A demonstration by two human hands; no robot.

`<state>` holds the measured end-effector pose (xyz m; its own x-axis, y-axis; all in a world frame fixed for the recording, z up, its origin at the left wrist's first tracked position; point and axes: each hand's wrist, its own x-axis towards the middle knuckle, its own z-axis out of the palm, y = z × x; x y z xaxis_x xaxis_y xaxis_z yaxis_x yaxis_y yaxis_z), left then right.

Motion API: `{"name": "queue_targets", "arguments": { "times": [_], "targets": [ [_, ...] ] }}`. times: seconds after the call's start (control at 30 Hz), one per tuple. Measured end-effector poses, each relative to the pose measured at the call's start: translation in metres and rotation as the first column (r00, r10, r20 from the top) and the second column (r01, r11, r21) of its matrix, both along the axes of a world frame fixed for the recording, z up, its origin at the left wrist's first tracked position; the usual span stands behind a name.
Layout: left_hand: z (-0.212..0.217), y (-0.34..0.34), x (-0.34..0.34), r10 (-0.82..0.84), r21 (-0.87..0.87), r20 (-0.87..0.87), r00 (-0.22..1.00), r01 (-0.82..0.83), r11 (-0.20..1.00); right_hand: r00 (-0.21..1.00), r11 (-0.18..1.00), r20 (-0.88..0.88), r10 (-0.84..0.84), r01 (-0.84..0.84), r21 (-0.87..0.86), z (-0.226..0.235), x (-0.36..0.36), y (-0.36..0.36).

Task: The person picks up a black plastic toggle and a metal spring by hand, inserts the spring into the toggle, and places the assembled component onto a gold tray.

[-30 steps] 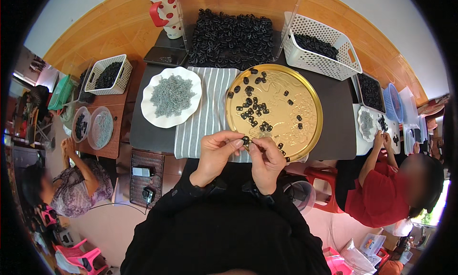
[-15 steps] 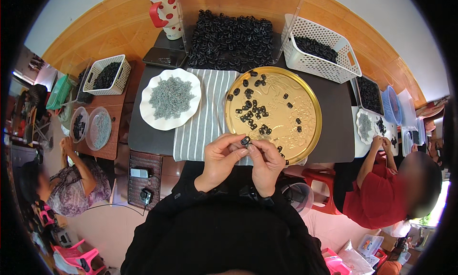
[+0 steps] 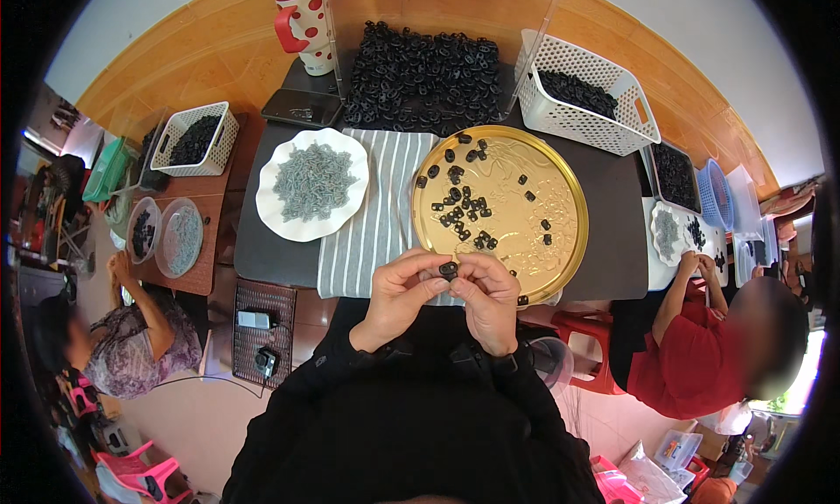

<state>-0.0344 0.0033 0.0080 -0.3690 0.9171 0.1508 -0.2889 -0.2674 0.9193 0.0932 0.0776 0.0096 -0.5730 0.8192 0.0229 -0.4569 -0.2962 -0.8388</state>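
A small black plastic piece [image 3: 448, 269] sits pinched between the fingertips of the left hand [image 3: 398, 294] and right hand [image 3: 487, 298], both closed on it. The hands meet just over the near rim of the round gold tray [image 3: 560, 241], which carries more scattered black pieces [image 3: 462, 213].

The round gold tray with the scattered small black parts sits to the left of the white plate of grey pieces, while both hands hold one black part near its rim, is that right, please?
Not quite. In the head view the gold tray sits to the right of the white plate of grey pieces, not to its left. The rest holds: the left hand and right hand together pinch one small black part near the tray's near rim.
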Motion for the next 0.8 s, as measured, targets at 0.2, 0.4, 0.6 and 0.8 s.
{"name": "queue_targets", "arguments": {
  "times": [0.2,0.4,0.6,0.8],
  "targets": [
    [0.0,-0.003,0.002,-0.011,0.01,-0.004,1.0,0.011,1.0,0.993,0.977,0.121,0.011,-0.037,0.211,-0.006,0.005,0.003],
    [0.003,-0.009,0.007,0.056,0.029,-0.142,0.988,-0.053,0.998,0.978,0.929,0.2,-0.062,-0.017,0.37,-0.004,0.006,-0.001],
    [0.005,-0.013,0.013,0.088,0.042,-0.179,0.98,-0.081,0.996,0.99,0.89,0.11,-0.087,0.028,0.455,-0.001,0.002,-0.007],
    [0.007,-0.011,0.019,0.165,0.096,-0.223,0.961,-0.147,0.984,0.985,0.855,0.067,-0.16,0.104,0.507,-0.001,-0.001,-0.013]
  ]
}}
